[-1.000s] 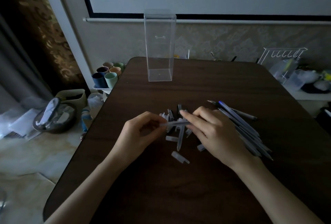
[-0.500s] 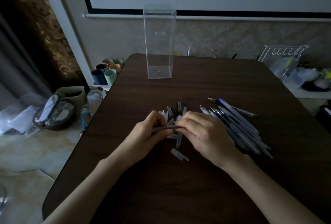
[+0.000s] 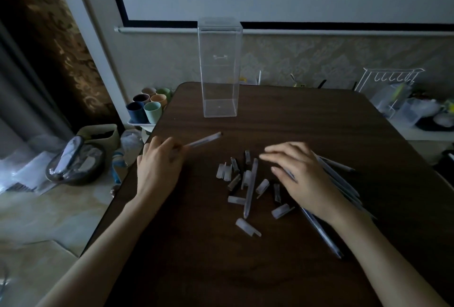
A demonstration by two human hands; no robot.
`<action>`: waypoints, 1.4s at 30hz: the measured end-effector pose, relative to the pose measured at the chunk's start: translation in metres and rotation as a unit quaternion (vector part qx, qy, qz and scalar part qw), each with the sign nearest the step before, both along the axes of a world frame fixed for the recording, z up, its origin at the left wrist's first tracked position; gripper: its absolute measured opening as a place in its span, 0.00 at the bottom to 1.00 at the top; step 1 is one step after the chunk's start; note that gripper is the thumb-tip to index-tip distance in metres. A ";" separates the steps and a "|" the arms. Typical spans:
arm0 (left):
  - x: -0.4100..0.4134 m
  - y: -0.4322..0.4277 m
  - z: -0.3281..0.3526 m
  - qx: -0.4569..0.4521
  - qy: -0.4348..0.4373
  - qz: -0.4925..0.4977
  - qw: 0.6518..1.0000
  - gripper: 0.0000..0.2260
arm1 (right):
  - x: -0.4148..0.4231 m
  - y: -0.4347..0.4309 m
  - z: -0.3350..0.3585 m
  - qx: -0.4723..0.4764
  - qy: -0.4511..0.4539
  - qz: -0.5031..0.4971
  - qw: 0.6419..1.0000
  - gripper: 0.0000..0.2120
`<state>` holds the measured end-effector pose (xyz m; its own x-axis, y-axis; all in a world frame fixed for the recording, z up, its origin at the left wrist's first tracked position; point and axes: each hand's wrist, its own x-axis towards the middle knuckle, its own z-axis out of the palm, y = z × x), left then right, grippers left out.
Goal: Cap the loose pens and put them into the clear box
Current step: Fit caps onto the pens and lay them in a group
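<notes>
Left hand (image 3: 159,161) grips pen (image 3: 204,139), pointing toward box (image 3: 219,68). Right hand (image 3: 302,174) flat, fingers straight, on pen pile (image 3: 342,184). Caps (image 3: 245,179) between hands.

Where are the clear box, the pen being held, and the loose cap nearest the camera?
clear box (image 3: 219,73): head view, front wall.
held pen (image 3: 204,140): head view, exposed barrel.
nearest loose cap (image 3: 247,227): head view, cap body.

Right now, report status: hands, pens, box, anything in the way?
Left hand grips one pen, pointing toward clear box. Right hand open over loose pens. Caps scattered between hands; none blocks box.
</notes>
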<state>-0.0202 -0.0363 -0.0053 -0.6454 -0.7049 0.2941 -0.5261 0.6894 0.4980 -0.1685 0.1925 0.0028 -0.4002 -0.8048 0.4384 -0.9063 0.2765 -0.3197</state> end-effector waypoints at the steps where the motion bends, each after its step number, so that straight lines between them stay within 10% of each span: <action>1: -0.003 -0.001 -0.003 0.003 -0.039 0.010 0.999 0.09 | 0.001 0.000 -0.002 0.025 0.000 0.026 0.999 0.15; 10: 0.002 0.018 0.001 -0.052 0.030 -0.085 0.995 0.10 | 0.015 -0.009 -0.009 0.102 0.039 0.126 0.986 0.09; 19: 0.013 0.053 0.010 0.101 -0.041 -0.288 0.951 0.07 | 0.012 0.000 -0.003 0.014 0.032 0.082 0.996 0.11; 42: 0.014 0.066 0.016 0.145 0.095 -0.276 0.946 0.08 | 0.018 0.005 -0.003 -0.022 0.051 0.037 0.998 0.13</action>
